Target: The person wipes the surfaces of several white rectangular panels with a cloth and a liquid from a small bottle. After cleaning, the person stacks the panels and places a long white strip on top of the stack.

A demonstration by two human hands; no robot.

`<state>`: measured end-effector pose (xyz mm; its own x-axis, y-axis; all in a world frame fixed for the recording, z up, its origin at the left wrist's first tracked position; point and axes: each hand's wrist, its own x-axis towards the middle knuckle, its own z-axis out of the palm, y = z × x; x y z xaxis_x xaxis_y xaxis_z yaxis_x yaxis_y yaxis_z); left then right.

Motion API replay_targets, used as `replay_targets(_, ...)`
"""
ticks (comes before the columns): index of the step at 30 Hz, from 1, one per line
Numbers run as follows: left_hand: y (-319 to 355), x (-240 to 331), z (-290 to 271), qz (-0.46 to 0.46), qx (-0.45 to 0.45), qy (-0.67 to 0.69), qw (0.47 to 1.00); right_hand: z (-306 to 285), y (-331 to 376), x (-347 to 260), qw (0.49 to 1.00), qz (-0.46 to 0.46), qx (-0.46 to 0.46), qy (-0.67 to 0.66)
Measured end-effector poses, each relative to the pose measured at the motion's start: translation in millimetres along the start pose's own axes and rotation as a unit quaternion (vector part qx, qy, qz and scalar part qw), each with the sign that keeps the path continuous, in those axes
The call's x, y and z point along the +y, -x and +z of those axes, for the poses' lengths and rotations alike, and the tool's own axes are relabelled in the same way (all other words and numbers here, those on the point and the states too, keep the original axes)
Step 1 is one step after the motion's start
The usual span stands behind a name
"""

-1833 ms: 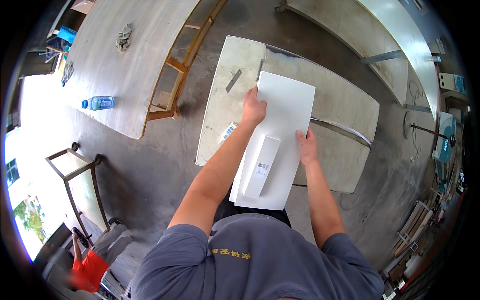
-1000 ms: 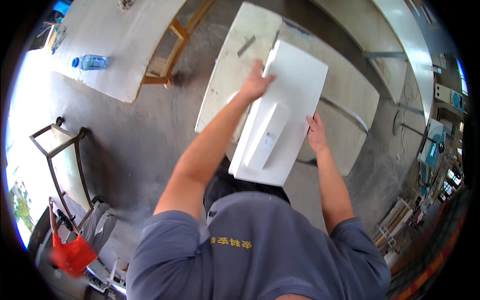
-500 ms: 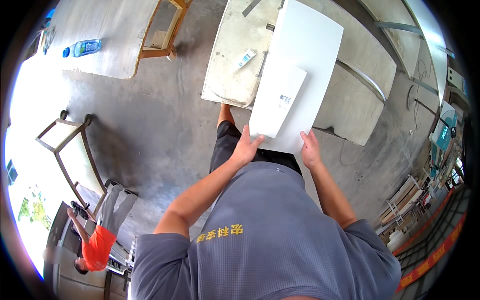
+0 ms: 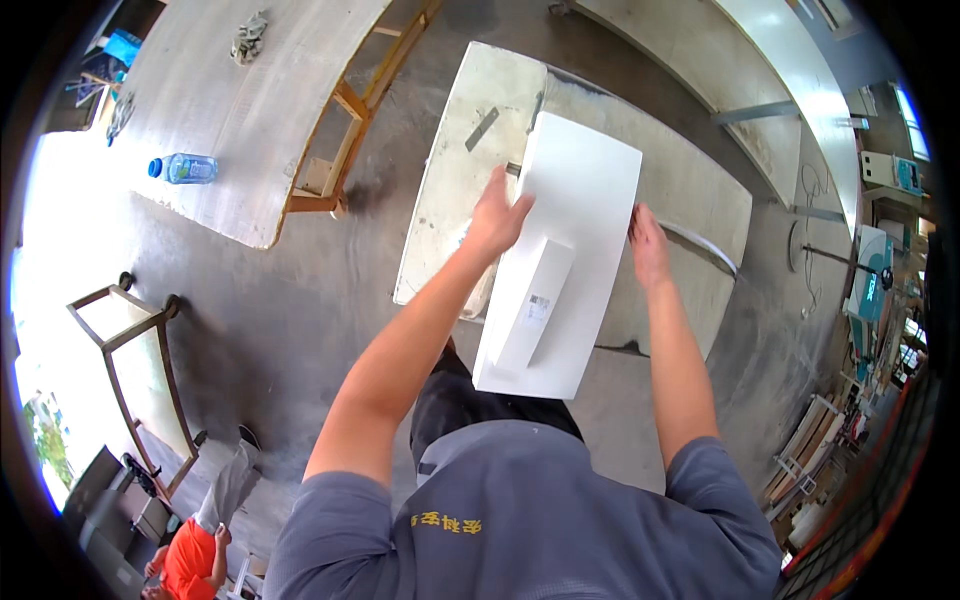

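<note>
White smooth rectangular panel (image 4: pixel 592 190): flat on the scuffed cream worktable (image 4: pixel 690 215) — near end overhanging.
White long box-shaped piece (image 4: pixel 538 305): atop the panel's near half.
Left hand (image 4: pixel 500 213): unclenched, thumb spread at the panel's left edge.
Right hand (image 4: pixel 650 247): fingers straight beside the right edge — contact unclear.
Panel's long axis: away from the torso, far end leaning right.

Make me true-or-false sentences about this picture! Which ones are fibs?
1. A narrow white box lies on a big white panel. True.
2. The left hand is at the panel's left edge. True.
3. The right hand rests on the box. False: the right hand is by the panel's right edge.
4. The bottle has a red cap. False: the bottle's cap is blue.
5. The co-worker's shirt is green. False: the shirt is orange.
</note>
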<state>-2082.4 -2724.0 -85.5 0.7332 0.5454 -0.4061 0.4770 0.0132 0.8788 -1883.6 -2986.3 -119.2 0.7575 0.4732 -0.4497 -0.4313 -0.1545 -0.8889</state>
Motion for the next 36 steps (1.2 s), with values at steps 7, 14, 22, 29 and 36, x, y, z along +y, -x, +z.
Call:
replay_targets(7, -72.5, 21.9, 45.7, -0.110, -0.068, 0.053, 0.990, 38.7, -31.0, -28.7, 0.993, 0.105, -0.020, -0.050)
replay_targets(14, -65.6, 31.0, 40.9, -0.127, -0.074, 0.090, 0.985, 31.3, -32.9, -19.3, 0.993, 0.096, -0.034, -0.061)
replay_targets(22, -25.0, -4.6, 2.3, 0.003, 0.009, -0.037, 0.999, -23.2, -30.6, -1.2, 0.995, 0.064, 0.072, 0.004)
replay_targets(29, 181.3, -136.0, -29.5, -0.244, -0.113, -0.039, 0.962, -225.2, -26.9, 20.7, 0.889, 0.042, 0.423, -0.169)
replay_targets(36, 200.6, -153.7, 15.4, -0.284, -0.177, 0.180, 0.925, -196.7, -63.6, -14.2, 0.921, 0.165, 0.353, 0.014)
